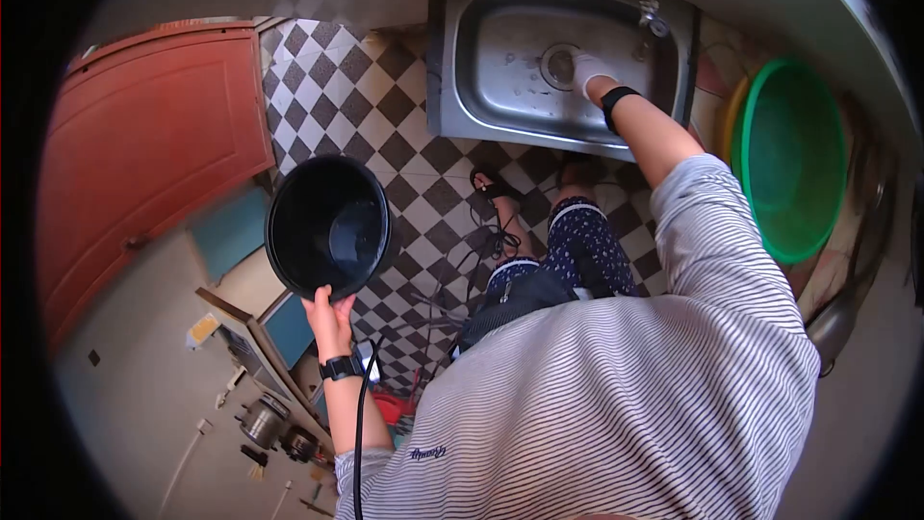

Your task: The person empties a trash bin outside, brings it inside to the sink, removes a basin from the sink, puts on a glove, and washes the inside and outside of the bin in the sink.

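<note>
My left hand (330,325) grips the near rim of a black basin (329,228), thumb and fingers closed on its edge. The basin is held out over the floor, tilted so its shiny inside shows. My right hand (597,87) reaches down into the metal sink (510,101), beside the round drain (561,67). Something white and bright covers or hides its fingers, so their pose cannot be made out. Water drops lie on the sink's bottom left of the drain.
A green basin (791,162) stands right of the sink, a yellow one behind it. Taps (649,12) rise at the sink's back edge. A red cabinet door (164,164) is at the left, above a checkered floor (385,106). A black cable (360,433) runs beside my left arm.
</note>
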`<action>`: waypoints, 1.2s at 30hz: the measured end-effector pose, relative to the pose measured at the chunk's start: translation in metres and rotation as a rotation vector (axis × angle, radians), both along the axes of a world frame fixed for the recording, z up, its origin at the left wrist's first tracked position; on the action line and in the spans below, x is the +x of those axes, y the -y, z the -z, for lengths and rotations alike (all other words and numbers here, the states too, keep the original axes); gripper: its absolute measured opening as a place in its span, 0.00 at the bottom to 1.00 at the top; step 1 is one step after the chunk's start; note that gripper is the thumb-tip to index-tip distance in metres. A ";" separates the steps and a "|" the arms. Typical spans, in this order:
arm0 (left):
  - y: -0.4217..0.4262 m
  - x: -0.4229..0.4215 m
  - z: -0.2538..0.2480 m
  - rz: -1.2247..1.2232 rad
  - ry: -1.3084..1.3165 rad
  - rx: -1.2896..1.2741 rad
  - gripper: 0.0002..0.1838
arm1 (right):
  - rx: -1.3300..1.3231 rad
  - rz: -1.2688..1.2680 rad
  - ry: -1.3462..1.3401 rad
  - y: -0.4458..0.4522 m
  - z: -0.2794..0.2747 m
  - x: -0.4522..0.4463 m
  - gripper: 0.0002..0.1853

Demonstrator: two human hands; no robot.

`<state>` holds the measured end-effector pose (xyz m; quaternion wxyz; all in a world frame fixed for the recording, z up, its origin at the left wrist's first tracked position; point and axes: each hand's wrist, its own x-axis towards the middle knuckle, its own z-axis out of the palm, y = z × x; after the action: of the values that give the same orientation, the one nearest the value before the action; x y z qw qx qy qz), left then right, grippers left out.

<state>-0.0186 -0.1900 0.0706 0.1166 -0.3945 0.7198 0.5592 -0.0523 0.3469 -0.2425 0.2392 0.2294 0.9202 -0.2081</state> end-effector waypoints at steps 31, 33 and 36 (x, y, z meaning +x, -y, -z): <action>-0.005 0.030 0.017 -0.070 0.194 0.066 0.21 | 0.395 -0.635 -0.003 -0.003 0.008 0.010 0.12; -0.007 0.031 0.014 -0.062 0.200 0.051 0.19 | 0.336 -0.617 0.025 -0.006 0.011 0.010 0.12; -0.011 0.030 0.011 -0.097 0.203 0.049 0.18 | 0.339 -0.658 -0.036 -0.008 0.000 0.001 0.12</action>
<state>0.0111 -0.1786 0.0592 0.1713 -0.4803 0.6705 0.5388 -0.0517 0.3550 -0.2421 0.2357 -0.0462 0.9702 0.0316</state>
